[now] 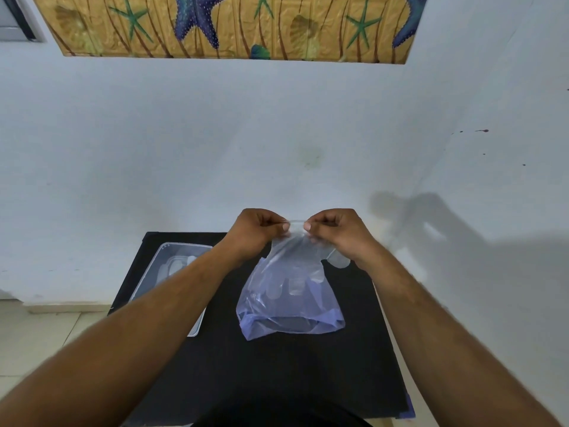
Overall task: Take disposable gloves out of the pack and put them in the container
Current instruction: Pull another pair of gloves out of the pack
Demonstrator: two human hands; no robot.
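Head view: left hand [257,229] and right hand [334,231], frame centre, both pinched closed on the cuff of a glove [292,263] hanging over the pack [289,306]. Container [163,257] lies centre-left (gloves inside). Advise lifting clear before moving left

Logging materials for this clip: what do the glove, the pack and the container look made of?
Glove: thin clear plastic film, see-through and crinkled. Pack: soft bluish translucent plastic bag, glossy, sagging in folds. Container: probably rigid clear plastic, holding a straight rim.
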